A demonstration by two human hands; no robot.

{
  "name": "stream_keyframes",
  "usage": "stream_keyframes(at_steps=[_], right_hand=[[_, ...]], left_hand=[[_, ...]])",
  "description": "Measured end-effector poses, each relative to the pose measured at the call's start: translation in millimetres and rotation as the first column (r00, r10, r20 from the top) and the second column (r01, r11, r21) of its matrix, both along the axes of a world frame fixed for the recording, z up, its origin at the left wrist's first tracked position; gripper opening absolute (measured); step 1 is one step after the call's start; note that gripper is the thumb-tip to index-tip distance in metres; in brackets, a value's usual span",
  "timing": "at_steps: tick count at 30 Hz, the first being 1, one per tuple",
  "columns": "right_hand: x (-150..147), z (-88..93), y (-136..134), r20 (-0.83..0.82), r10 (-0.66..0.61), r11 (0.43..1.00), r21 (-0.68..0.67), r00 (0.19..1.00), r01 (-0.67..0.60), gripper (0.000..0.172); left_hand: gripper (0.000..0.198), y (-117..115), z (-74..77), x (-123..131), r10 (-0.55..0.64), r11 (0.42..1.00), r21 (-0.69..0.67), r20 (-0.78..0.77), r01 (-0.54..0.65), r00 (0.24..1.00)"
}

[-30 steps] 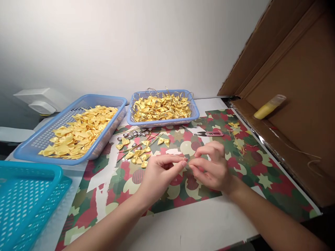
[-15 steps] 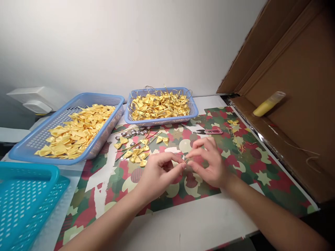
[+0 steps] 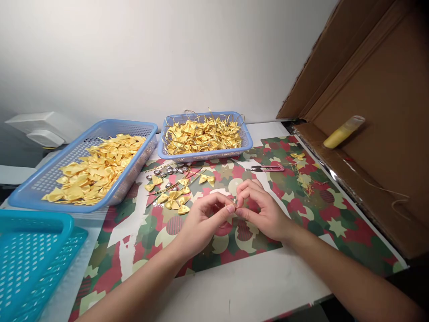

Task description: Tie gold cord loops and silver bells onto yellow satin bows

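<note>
Over the patterned paper, my left hand [image 3: 205, 222] is closed in a pinch, thumb against forefinger. Its fingertips meet those of my right hand [image 3: 263, 209], which is pinched as well. What sits between them is tiny and mostly hidden; it may be a thin strand. Left of my hands lie several loose yellow ribbon bows [image 3: 173, 200]. Behind these are small silver bells [image 3: 170, 171] and lengths of gold cord [image 3: 157, 192]. Thread snips [image 3: 268, 168] with pink handles rest beyond my right hand.
A blue basket [image 3: 100, 205] of yellow bows stands at left, and another blue basket [image 3: 204, 156] holds bows with gold cords. A teal basket [image 3: 63, 219] is at near left. Thread scraps [image 3: 304, 181] lie at right, beside a cardboard wall [image 3: 375, 103] with a yellow-filled tube [image 3: 343, 132].
My right hand has moved slightly left and its raised fingers have come down, so both hands' fingertips now meet. The view has shifted a little; the baskets and bows stay in place.
</note>
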State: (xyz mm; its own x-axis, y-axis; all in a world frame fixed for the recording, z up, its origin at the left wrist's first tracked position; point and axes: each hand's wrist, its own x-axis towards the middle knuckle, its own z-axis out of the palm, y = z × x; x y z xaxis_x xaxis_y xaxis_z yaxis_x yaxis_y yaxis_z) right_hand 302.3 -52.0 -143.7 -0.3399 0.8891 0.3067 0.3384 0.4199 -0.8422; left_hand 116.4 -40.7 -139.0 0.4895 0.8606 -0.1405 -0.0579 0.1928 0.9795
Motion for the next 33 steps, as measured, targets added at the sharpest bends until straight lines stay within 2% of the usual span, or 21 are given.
stream_keyframes(at_steps=[9, 13, 16, 19, 23, 27, 30, 33], right_hand=[[-3, -2.1, -1, 0.066, -0.073, 0.993, 0.097, 0.995, 0.066, 0.01], [-2, -2.9, -2, 0.117, -0.099, 0.973, 0.219, 0.988, 0.072, 0.011], [-2, -1.7, -3, 0.17, -0.146, 0.938, 0.336, 0.975, 0.082, 0.011], [-3, 0.8, -4, 0.181, -0.15, 0.927, 0.368, 0.972, 0.074, 0.011], [-3, 3.9, -6, 0.164, -0.113, 0.952, 0.299, 0.98, 0.06, 0.01], [-3, 6.2, -6, 0.147, -0.085, 0.982, 0.178, 0.986, 0.058, 0.01], [-2, 7.4, -7, 0.132, -0.048, 0.996, 0.077, 0.99, 0.038, 0.01], [-2, 7.9, -6, 0.089, -0.002, 1.0, -0.03, 0.996, 0.004, 0.01]], left_hand=[[0.02, -1, -1.9, 0, 0.021, 0.995, 0.1, -0.048, -0.016, 0.999], [0.021, -2, -2.5, 2, 0.032, 0.992, 0.12, -0.05, -0.026, 0.998], [0.022, -4, -0.9, 3, 0.036, 0.985, 0.172, -0.127, -0.014, 0.991], [0.022, -4, 1.6, 3, 0.025, 0.966, 0.256, -0.218, 0.033, 0.976], [0.021, -3, 4.4, 1, 0.007, 0.926, 0.361, -0.299, 0.106, 0.954], [0.021, -1, 6.6, 0, -0.038, 0.894, 0.409, -0.334, 0.181, 0.942], [0.021, 0, 7.2, -2, -0.083, 0.895, 0.391, -0.323, 0.213, 0.943], [0.021, 2, 6.2, -3, -0.132, 0.928, 0.306, -0.258, 0.211, 0.957]])
